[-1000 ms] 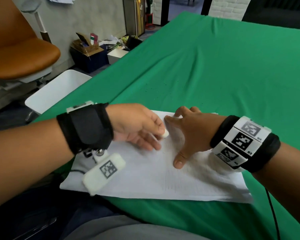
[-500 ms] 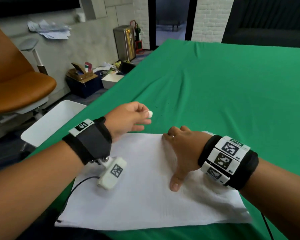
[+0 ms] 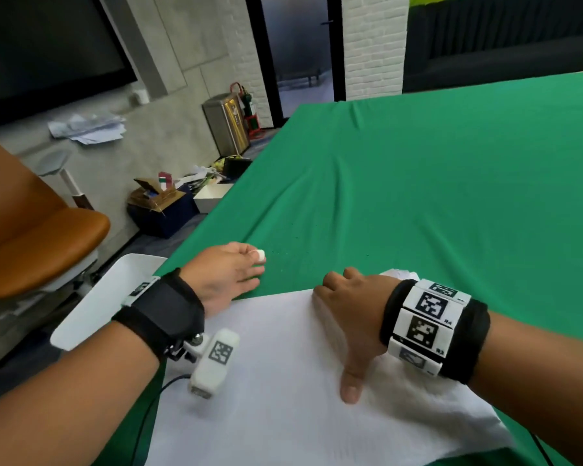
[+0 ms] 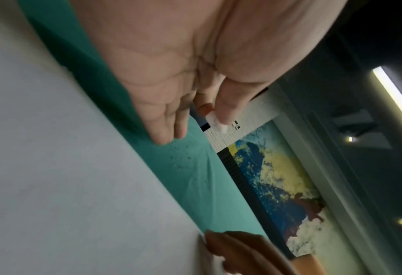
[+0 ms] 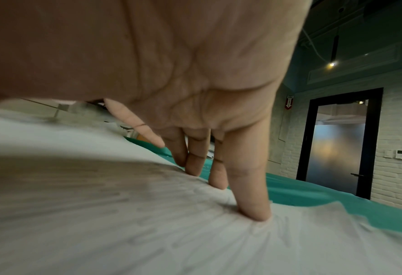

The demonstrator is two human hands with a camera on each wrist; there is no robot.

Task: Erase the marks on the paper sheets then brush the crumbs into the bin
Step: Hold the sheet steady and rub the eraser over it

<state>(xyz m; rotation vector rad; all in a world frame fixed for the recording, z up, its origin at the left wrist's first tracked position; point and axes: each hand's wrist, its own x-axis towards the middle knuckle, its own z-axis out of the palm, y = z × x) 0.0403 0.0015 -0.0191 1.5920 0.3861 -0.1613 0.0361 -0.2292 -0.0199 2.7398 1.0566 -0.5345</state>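
Note:
A stack of white paper sheets [image 3: 276, 381] lies on the green tablecloth [image 3: 418, 196] near the front edge. My right hand [image 3: 347, 317] presses flat on the paper, with straight fingers [image 5: 254, 204] and the thumb spread toward me. My left hand [image 3: 226, 274] is over the green cloth just beyond the paper's far left corner. It pinches a small white eraser [image 3: 260, 255] between thumb and forefinger; the eraser [image 4: 216, 123] shows at the fingertips in the left wrist view. Tiny dark crumbs [image 3: 283, 253] dot the cloth ahead of that hand, and crumbs [image 4: 181, 158] also show in the left wrist view.
A white bin [image 3: 105, 297] stands beside the table's left edge, just below the left wrist. An orange chair [image 3: 31, 237] is further left. Boxes and clutter [image 3: 169, 203] sit on the floor by the wall. The green cloth stretches far back and right.
My left hand lifted the eraser off the paper and moved it away to the cloth beyond the sheet's far left corner. The right hand kept pressing on the paper. The head view tilted up.

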